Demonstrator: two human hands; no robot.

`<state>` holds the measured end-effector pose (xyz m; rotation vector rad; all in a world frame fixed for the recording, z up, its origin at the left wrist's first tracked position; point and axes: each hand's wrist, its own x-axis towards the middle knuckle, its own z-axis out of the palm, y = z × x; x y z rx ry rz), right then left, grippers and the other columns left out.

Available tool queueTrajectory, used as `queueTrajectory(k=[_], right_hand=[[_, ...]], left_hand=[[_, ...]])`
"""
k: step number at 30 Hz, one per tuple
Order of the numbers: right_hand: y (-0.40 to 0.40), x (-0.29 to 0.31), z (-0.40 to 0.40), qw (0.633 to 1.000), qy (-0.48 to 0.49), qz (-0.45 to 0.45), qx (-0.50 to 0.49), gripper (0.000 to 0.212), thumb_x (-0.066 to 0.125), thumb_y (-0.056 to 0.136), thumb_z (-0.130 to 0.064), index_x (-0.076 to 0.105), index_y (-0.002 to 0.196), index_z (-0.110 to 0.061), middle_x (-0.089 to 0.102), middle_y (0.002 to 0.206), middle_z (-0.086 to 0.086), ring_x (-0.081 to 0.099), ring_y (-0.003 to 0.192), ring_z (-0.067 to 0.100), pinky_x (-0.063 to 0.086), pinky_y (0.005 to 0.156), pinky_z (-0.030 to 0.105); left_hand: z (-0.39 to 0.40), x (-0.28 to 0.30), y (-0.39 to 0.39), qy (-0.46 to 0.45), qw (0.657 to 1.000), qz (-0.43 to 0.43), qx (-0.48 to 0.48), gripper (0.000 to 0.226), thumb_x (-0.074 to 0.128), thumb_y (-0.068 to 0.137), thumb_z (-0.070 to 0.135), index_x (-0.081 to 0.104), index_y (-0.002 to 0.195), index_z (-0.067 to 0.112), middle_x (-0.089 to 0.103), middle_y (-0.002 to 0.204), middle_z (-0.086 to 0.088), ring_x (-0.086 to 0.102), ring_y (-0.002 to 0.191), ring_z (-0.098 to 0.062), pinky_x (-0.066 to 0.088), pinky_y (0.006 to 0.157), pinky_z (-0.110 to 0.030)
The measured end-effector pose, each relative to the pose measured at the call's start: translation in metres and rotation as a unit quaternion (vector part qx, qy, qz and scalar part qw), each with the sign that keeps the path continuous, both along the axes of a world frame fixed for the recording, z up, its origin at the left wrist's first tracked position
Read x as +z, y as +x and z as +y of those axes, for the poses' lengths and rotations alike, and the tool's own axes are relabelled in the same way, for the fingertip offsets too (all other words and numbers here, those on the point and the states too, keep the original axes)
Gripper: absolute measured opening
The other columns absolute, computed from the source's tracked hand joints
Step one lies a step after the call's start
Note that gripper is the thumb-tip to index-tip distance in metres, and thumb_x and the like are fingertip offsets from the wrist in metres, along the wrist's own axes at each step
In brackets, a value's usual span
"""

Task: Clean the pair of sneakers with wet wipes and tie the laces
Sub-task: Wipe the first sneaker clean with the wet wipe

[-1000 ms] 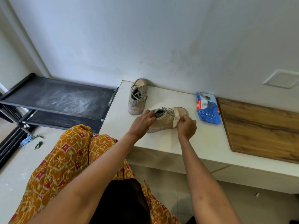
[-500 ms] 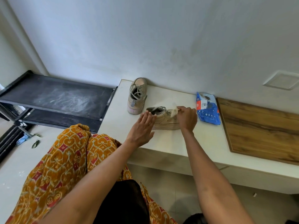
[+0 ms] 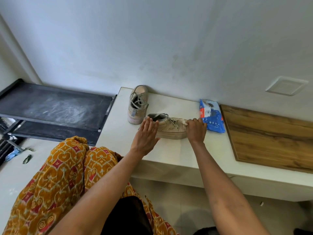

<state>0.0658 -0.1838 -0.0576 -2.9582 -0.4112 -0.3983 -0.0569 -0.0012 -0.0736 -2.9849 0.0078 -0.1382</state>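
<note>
A pale wall (image 3: pixel 152 39) stands behind a white worktop (image 3: pixel 169 150). To the left of the worktop is a black shelf rack (image 3: pixel 55 107) with a dusty top. A wooden board (image 3: pixel 271 136) lies on the right part of the worktop. The person's patterned orange cloth (image 3: pixel 59 175) fills the lower left.

On the worktop two beige sneakers are placed. The near sneaker (image 3: pixel 169 128) lies across, with its toe to the right. The far sneaker (image 3: pixel 138 104) points its toe to the wall, and its heel is just beside the near one. A blue wipes pack (image 3: pixel 212 117) lies between the near sneaker and the board.

The left hand (image 3: pixel 146 134) has straight fingers and touches the heel side of the near sneaker. The right hand (image 3: pixel 195 128) has curled fingers and presses a white wet wipe (image 3: pixel 184 122) on the toe.
</note>
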Motion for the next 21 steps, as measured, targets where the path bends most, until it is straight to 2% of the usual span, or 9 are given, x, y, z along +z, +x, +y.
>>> queueTrajectory(k=[2, 4, 6, 8, 11, 12, 16, 19, 21], right_hand=[[-0.003, 0.000, 0.013, 0.999, 0.044, 0.012, 0.009, 0.019, 0.061, 0.085, -0.008, 0.068, 0.103, -0.010, 0.069, 0.096, 0.009, 0.054, 0.096, 0.029, 0.037, 0.075, 0.038], [-0.007, -0.010, 0.013, 0.998, 0.023, 0.011, 0.054, 0.023, 0.065, 0.081, -0.003, 0.069, 0.103, -0.012, 0.071, 0.095, 0.008, 0.055, 0.092, 0.029, 0.039, 0.072, 0.036], [-0.009, -0.013, 0.000, 0.998, -0.005, -0.002, 0.061, 0.020, 0.069, 0.077, 0.000, 0.073, 0.093, -0.012, 0.072, 0.087, 0.008, 0.057, 0.086, 0.029, 0.038, 0.068, 0.034], [-0.003, -0.010, -0.012, 0.999, -0.024, -0.014, 0.032, 0.014, 0.069, 0.079, -0.003, 0.074, 0.088, -0.011, 0.071, 0.080, 0.009, 0.057, 0.084, 0.029, 0.039, 0.069, 0.035], [0.007, 0.000, -0.013, 0.996, 0.032, 0.003, -0.083, 0.016, 0.059, 0.091, -0.014, 0.071, 0.098, -0.008, 0.069, 0.091, 0.013, 0.054, 0.099, 0.031, 0.038, 0.080, 0.040], [0.008, 0.002, -0.008, 0.996, 0.042, 0.001, -0.084, 0.017, 0.058, 0.091, -0.016, 0.071, 0.099, -0.009, 0.069, 0.092, 0.012, 0.054, 0.099, 0.031, 0.038, 0.080, 0.040], [-0.002, -0.011, 0.007, 0.994, -0.022, -0.048, 0.091, 0.009, 0.072, 0.078, -0.010, 0.073, 0.086, -0.014, 0.072, 0.079, 0.006, 0.059, 0.082, 0.028, 0.039, 0.071, 0.035], [0.001, -0.013, -0.003, 0.998, -0.040, -0.033, 0.034, 0.012, 0.066, 0.083, -0.009, 0.074, 0.091, -0.012, 0.071, 0.085, 0.008, 0.057, 0.089, 0.029, 0.038, 0.075, 0.037], [0.010, -0.008, 0.002, 0.999, -0.010, -0.022, -0.037, 0.014, 0.060, 0.089, -0.013, 0.072, 0.095, -0.011, 0.070, 0.088, 0.010, 0.056, 0.093, 0.030, 0.037, 0.077, 0.039]], left_hand=[[-0.004, -0.003, 0.001, -0.015, 1.000, -0.014, 0.003, 0.066, 0.013, 0.101, 0.043, -0.005, 0.147, 0.000, 0.004, 0.155, -0.025, -0.002, 0.144, -0.038, -0.004, 0.118, -0.046], [-0.004, -0.005, 0.003, -0.022, 0.999, -0.028, -0.009, 0.063, 0.008, 0.098, 0.037, 0.001, 0.147, -0.003, 0.010, 0.155, -0.023, 0.003, 0.144, -0.037, -0.001, 0.118, -0.045], [-0.002, -0.006, 0.003, -0.022, 0.999, -0.040, -0.023, 0.064, 0.004, 0.095, 0.035, 0.007, 0.147, -0.003, 0.017, 0.154, -0.021, 0.010, 0.144, -0.035, 0.001, 0.118, -0.043], [0.001, -0.009, 0.003, -0.022, 0.998, -0.053, -0.031, 0.064, 0.004, 0.095, 0.035, 0.014, 0.146, -0.003, 0.025, 0.152, -0.021, 0.018, 0.143, -0.034, 0.005, 0.117, -0.042], [0.001, -0.013, 0.005, -0.024, 0.997, -0.068, -0.034, 0.066, 0.003, 0.095, 0.036, 0.020, 0.145, -0.004, 0.031, 0.149, -0.022, 0.025, 0.140, -0.035, 0.014, 0.118, -0.044], [0.000, -0.014, 0.006, -0.025, 0.997, -0.066, -0.031, 0.067, 0.003, 0.095, 0.037, 0.019, 0.145, -0.004, 0.031, 0.149, -0.023, 0.025, 0.140, -0.036, 0.017, 0.117, -0.045], [0.001, -0.015, 0.007, -0.025, 0.998, -0.057, -0.024, 0.067, 0.007, 0.096, 0.039, 0.023, 0.144, -0.005, 0.035, 0.146, -0.024, 0.029, 0.138, -0.038, 0.024, 0.115, -0.047], [0.004, -0.012, 0.009, -0.045, 0.993, -0.095, -0.056, 0.058, 0.021, 0.095, 0.032, 0.047, 0.132, -0.003, 0.054, 0.128, -0.022, 0.048, 0.123, -0.037, 0.036, 0.108, -0.047], [0.007, -0.012, 0.014, -0.057, 0.985, -0.135, -0.086, 0.045, 0.034, 0.092, 0.025, 0.052, 0.124, -0.001, 0.059, 0.116, -0.018, 0.053, 0.112, -0.037, 0.041, 0.104, -0.047]])
